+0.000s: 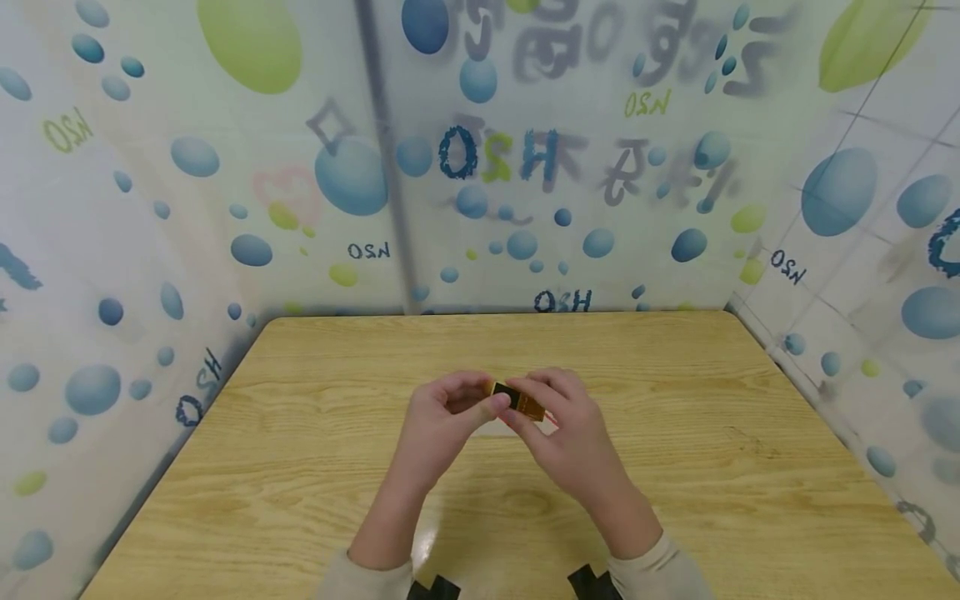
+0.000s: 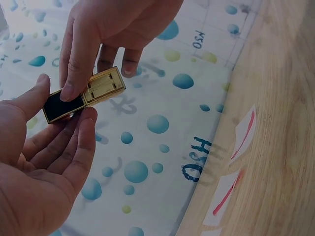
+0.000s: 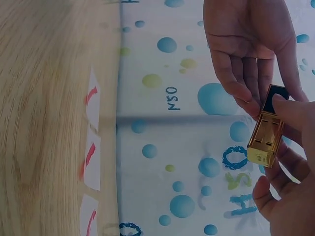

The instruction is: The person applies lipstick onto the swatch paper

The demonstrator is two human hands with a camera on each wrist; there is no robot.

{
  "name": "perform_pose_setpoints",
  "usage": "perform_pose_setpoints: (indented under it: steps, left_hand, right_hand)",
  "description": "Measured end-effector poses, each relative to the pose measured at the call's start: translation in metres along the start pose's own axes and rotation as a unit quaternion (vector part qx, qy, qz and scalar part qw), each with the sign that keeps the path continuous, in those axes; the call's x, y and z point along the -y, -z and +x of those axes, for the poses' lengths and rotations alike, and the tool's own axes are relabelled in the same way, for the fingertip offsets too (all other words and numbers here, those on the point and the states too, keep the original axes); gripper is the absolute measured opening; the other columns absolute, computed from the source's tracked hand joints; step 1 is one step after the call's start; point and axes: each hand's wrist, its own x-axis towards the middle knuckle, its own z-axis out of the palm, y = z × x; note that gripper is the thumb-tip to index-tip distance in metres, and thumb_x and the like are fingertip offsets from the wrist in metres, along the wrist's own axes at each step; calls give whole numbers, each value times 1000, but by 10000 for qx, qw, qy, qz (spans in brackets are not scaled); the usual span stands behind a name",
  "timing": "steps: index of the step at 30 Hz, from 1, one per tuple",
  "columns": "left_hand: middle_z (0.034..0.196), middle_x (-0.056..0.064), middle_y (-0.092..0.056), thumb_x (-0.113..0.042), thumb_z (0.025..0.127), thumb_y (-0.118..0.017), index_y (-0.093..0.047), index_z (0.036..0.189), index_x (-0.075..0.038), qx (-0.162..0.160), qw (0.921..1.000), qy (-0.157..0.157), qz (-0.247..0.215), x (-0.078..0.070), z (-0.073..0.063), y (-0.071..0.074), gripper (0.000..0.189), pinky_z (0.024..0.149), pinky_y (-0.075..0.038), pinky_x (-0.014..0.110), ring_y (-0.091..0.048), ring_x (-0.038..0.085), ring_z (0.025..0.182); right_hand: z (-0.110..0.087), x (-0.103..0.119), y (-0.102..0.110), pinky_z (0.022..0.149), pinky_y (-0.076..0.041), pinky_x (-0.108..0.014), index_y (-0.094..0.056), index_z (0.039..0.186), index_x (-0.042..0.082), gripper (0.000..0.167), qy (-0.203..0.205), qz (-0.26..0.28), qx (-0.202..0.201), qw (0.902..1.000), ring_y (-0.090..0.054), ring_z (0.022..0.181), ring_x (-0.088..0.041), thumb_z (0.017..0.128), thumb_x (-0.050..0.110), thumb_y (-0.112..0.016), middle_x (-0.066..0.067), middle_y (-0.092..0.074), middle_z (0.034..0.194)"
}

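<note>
Both hands meet over the middle of the table, holding a small gold rectangular case [image 1: 532, 407] with a black panel, shaped like a lipstick tube. My left hand [image 1: 441, 429] pinches the black end [image 2: 63, 107] between thumb and fingers. From the other side my right hand [image 1: 576, 437] grips the case, its fingertip lying on the black panel in the left wrist view. Gold inner details show on the other half [image 2: 106, 86]. In the right wrist view, the gold end face [image 3: 259, 157] carries a small pale label.
White paper pieces with red strokes, such as this slip [image 2: 222, 199] and this slip [image 3: 92, 160], lie on the wooden table [image 1: 300, 467]; in the head view the hands mostly cover them. A patterned curtain [image 1: 480, 233] surrounds the table's back and sides.
</note>
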Motion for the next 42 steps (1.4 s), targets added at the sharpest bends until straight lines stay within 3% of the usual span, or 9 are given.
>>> perform_pose_setpoints:
  steps: [6,10,15,22,27,32,36,39,42]
  left_hand:
    - [116,8,-78,-24,95,-83,-76,124,-10,40,9999,118,12,0,-1,1,34,98,-62,39,-76,20,108]
    - [116,9,-80,-24,96,-81,-75,128,-9,62,9999,144,-32,-1,0,3,35,88,-61,32,-77,18,104]
    - [109,10,-81,-27,99,-79,-77,124,-11,0,9999,84,54,-2,2,8,30,78,-58,28,-77,20,96]
    - [114,8,-80,-31,105,-70,-75,124,-13,-199,9985,-196,473,-4,3,21,27,87,-62,28,-76,20,100]
    - [121,7,-78,-37,110,-60,-74,127,-14,-292,9923,-469,1110,-6,5,32,32,96,-63,35,-75,21,109]
    - [140,7,-71,-41,112,-55,-69,138,-15,2,9773,-597,2035,0,5,41,39,109,-56,53,-69,30,128]
    - [161,12,-54,-46,112,-53,-61,148,-11,371,9524,-619,2962,9,7,43,51,122,-42,61,-48,38,152]
    - [169,16,-42,-49,111,-53,-57,151,-9,391,9352,-562,3473,15,6,45,57,126,-35,63,-35,40,160]
    - [170,19,-39,-47,111,-54,-56,153,-8,347,9267,-531,3705,20,4,49,57,126,-35,64,-32,42,161]
  right_hand:
    - [1,0,0,76,-59,-32,-78,119,7,32,161,-52,9,9999,-62,101,-17,89,10,-86,-5,-71,113]
    - [4,0,3,82,-64,-34,-76,122,6,33,61,-10,29,10000,-66,105,-18,90,10,-85,-5,-71,113]
    - [8,-3,9,77,-61,-30,-74,124,7,35,-125,-59,52,9999,-69,97,-17,91,11,-84,-6,-72,115]
    - [10,-12,20,75,-58,-33,-74,122,7,34,-272,-181,55,9995,-69,94,-17,90,10,-85,-5,-74,114]
    - [11,-21,29,76,-58,-30,-74,120,6,33,-306,-240,104,9992,-66,95,-17,89,6,-86,-5,-74,110]
    - [14,-28,41,78,-60,-27,-72,121,4,32,-677,-124,340,9970,-68,95,-18,91,5,-83,-7,-74,109]
    - [18,-30,51,88,-59,-20,-70,125,3,29,-1460,320,648,9866,-70,102,-23,98,7,-77,-10,-73,112]
    - [19,-34,57,91,-57,-16,-67,131,3,30,-1935,566,859,9757,-70,106,-25,101,8,-72,-13,-71,115]
    - [17,-41,62,92,-59,-20,-63,135,3,34,-2090,624,1067,9701,-70,107,-26,102,6,-70,-14,-70,117]
